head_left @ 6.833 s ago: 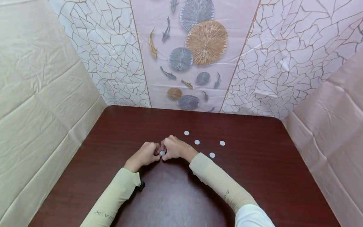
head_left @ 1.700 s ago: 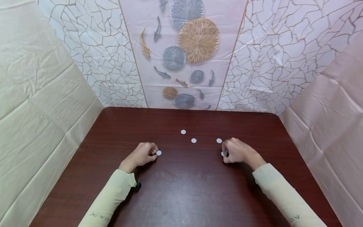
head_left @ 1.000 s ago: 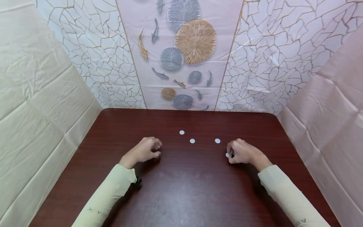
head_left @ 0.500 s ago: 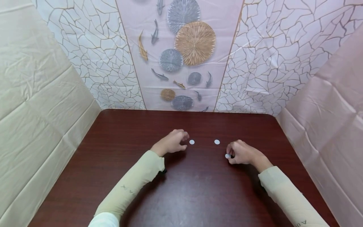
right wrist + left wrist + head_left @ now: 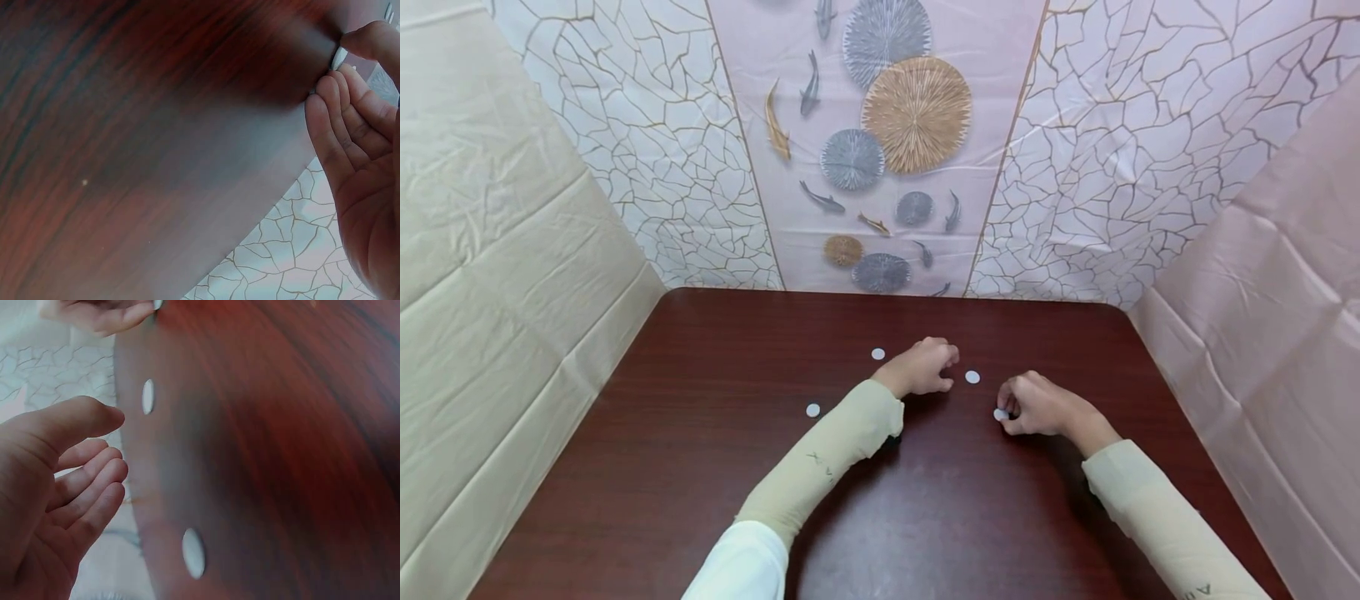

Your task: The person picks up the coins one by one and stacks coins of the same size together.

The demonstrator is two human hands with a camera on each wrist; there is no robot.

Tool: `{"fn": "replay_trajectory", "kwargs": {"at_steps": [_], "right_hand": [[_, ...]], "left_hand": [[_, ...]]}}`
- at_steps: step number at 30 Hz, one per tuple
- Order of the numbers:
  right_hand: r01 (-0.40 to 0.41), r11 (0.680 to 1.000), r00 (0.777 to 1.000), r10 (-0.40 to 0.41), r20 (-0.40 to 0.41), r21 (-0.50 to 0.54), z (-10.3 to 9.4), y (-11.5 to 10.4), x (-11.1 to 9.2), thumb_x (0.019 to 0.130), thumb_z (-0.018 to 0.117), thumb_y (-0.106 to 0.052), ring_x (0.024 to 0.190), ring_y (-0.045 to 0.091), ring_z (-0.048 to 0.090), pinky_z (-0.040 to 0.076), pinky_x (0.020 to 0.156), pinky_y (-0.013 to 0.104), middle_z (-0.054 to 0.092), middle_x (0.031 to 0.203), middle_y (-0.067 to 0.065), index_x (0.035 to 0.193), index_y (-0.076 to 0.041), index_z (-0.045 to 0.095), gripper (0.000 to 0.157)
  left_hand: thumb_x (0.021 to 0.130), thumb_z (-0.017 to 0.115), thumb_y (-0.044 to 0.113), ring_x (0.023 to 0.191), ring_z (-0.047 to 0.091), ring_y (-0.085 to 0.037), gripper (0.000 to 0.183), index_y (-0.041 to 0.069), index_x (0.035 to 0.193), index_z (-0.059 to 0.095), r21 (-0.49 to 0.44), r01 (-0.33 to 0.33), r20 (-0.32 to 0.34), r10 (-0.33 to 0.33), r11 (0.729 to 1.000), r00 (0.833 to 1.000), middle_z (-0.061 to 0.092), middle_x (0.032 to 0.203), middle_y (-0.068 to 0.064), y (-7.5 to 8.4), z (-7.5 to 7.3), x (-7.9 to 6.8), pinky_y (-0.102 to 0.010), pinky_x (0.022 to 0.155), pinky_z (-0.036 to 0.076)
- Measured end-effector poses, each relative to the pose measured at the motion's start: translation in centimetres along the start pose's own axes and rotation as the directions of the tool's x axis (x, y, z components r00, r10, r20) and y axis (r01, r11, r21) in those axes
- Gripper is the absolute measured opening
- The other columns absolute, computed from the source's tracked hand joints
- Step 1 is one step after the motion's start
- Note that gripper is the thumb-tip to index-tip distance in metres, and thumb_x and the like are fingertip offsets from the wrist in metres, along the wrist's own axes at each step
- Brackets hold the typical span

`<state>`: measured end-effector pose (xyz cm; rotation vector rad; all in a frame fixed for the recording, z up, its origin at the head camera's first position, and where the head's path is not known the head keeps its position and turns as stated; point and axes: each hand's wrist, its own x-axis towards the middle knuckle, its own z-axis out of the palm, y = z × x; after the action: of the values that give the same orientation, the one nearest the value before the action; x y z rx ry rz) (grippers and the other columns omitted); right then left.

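Observation:
My left hand (image 5: 921, 365) hovers above the table with loosely bent fingers and holds nothing. Just right of its fingertips lies a flat white disc (image 5: 972, 377). In the left wrist view, that palm faces two discs on the wood, a farther disc (image 5: 148, 397) and a nearer disc (image 5: 194, 553). Between thumb and fingers, my right hand (image 5: 1045, 404) pinches a small white disc (image 5: 1001, 414) at the table surface. That pinched disc (image 5: 339, 58) shows edge-on in the right wrist view. One disc in the middle is hidden by my left hand in the head view.
Another white disc (image 5: 877, 354) lies behind my left wrist, and one more disc (image 5: 813, 410) lies left of the left sleeve. The dark red wooden table (image 5: 737, 350) ends at a patterned cloth wall (image 5: 700, 167), with pale cloth on both sides.
My left hand let go of the left disc, then moved right across the table, past the back disc and over the middle one. My right hand earlier moved right to its disc and stays there.

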<state>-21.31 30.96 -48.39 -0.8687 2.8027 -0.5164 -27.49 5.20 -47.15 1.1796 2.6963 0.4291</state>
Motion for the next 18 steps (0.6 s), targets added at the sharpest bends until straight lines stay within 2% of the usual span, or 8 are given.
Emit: {"fn": "replay_trajectory", "kwargs": {"at_steps": [8, 14, 18], "right_hand": [[-0.023, 1.0, 0.999, 0.023, 0.032, -0.001, -0.2, 0.0, 0.1, 0.081, 0.083, -0.016, 0.07, 0.001, 0.061, 0.054, 0.065, 0.022, 0.069, 0.076, -0.006, 0.084, -0.013, 0.073, 0.011], [-0.039, 0.999, 0.998, 0.038, 0.044, 0.009, -0.4, -0.2, 0.1, 0.082, 0.082, -0.016, 0.069, 0.001, 0.06, 0.053, 0.065, 0.022, 0.069, 0.076, -0.006, 0.085, -0.012, 0.073, 0.01], [-0.047, 0.999, 0.998, 0.047, 0.047, 0.005, -0.3, -0.3, 0.1, 0.083, 0.082, -0.016, 0.069, 0.001, 0.06, 0.054, 0.065, 0.022, 0.069, 0.077, -0.007, 0.085, -0.013, 0.073, 0.01]], "left_hand": [[0.101, 0.071, 0.023, 0.114, 0.062, -0.019, 0.032, 0.008, 0.129, 0.066, -0.007, 0.042, 0.025, -0.042, 0.999, 0.999, 0.065, 0.123, -0.006, 1.4, 1.6, 2.6, -0.028, 0.095, 0.054], [0.101, 0.071, 0.021, 0.1, 0.059, -0.017, 0.013, 0.01, 0.109, 0.07, 0.012, 0.041, 0.032, -0.042, 0.999, 0.999, 0.065, 0.11, -0.005, 1.9, 1.8, 3.6, -0.026, 0.082, 0.05], [0.104, 0.068, 0.022, 0.096, 0.057, -0.016, 0.01, 0.012, 0.103, 0.07, 0.018, 0.041, 0.06, -0.042, 0.999, 0.997, 0.064, 0.108, -0.005, 2.0, 1.7, 3.9, -0.025, 0.08, 0.048]]}}
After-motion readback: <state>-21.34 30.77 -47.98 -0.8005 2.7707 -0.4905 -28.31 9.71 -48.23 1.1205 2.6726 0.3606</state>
